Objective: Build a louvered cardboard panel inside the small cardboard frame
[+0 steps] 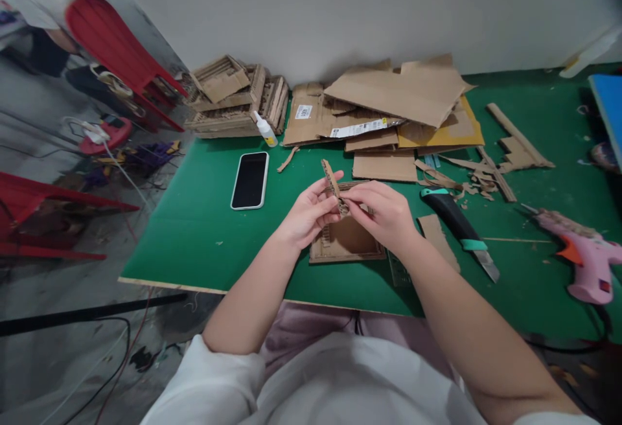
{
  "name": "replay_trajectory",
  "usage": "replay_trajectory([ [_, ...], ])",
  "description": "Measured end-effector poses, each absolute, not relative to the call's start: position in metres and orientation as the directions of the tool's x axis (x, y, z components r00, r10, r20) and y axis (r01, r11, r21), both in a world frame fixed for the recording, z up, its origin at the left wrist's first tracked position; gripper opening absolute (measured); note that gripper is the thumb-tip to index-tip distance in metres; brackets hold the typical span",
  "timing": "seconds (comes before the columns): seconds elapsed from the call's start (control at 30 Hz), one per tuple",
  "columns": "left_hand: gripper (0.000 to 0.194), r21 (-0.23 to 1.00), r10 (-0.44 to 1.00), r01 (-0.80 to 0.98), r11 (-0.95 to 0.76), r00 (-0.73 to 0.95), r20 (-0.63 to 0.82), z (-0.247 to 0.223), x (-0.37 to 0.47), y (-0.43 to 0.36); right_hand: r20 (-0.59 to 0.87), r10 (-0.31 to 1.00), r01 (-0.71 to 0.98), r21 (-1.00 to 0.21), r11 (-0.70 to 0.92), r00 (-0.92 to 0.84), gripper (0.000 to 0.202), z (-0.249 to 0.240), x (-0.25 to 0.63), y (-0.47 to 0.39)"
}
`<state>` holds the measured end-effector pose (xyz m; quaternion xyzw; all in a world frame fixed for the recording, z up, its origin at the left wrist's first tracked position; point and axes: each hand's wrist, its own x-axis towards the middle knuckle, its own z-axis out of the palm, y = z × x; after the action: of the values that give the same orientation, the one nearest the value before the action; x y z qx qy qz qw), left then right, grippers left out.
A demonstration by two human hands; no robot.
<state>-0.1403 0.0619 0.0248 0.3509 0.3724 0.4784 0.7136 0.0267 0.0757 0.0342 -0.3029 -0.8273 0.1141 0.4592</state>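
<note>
Between my two hands a narrow cardboard strip (331,177) is held up at a tilt, its corrugated edge showing. My left hand (313,212) grips it from the left with thumb and fingers. The fingertips of my right hand (381,210) pinch at its lower end, where small details are hidden by the fingers. Below both hands a shallow cardboard tray (347,259) with raised edges lies on the green table (194,237), partly covered by the hands.
A phone (250,181) and a glue bottle (265,131) are at left. Cardboard frames (233,124) and sheets (398,91) line the back. A utility knife (457,224), blade exposed, and a pink glue gun (583,253) lie right. A person sits at far left.
</note>
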Motion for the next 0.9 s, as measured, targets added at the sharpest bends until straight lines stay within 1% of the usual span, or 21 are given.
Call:
replay_trajectory([
  [0.1,0.053,0.861,0.942,-0.41,0.3,0.27,-0.2,0.0238,-0.1404,0.062,0.688,0.62,0.409,-0.477,0.778,-0.378,0.015,0.035,0.0253,0.0752],
  [0.17,0.052,0.849,0.937,-0.424,0.316,0.283,-0.207,0.0242,-0.1403,0.062,0.677,0.641,0.398,-0.51,0.763,-0.361,0.013,0.0358,0.0242,0.0749],
  [0.33,0.051,0.801,0.923,-0.481,0.355,0.315,-0.22,0.0279,-0.1407,0.0615,0.558,0.762,0.278,-0.713,0.643,-0.33,0.011,0.0388,0.023,0.0743],
  [0.4,0.052,0.792,0.921,-0.494,0.359,0.323,-0.216,0.0292,-0.1412,0.0612,0.533,0.773,0.244,-0.744,0.622,-0.343,0.011,0.0396,0.0237,0.0745],
  [0.47,0.052,0.785,0.922,-0.507,0.356,0.325,-0.208,0.0298,-0.1416,0.0608,0.554,0.752,0.249,-0.72,0.648,-0.356,0.012,0.0393,0.0245,0.0752],
  [0.6,0.051,0.779,0.92,-0.512,0.362,0.33,-0.211,0.0298,-0.1417,0.0602,0.665,0.648,0.317,-0.565,0.761,-0.371,0.014,0.0367,0.0259,0.0771],
  [0.7,0.051,0.778,0.915,-0.505,0.374,0.337,-0.221,0.0294,-0.1417,0.0602,0.705,0.59,0.353,-0.477,0.805,-0.393,0.015,0.0356,0.0268,0.0779],
  [0.9,0.049,0.781,0.91,-0.5,0.375,0.358,-0.207,0.0298,-0.142,0.0603,0.716,0.551,0.376,-0.413,0.829,-0.429,0.014,0.0356,0.0281,0.0779],
])
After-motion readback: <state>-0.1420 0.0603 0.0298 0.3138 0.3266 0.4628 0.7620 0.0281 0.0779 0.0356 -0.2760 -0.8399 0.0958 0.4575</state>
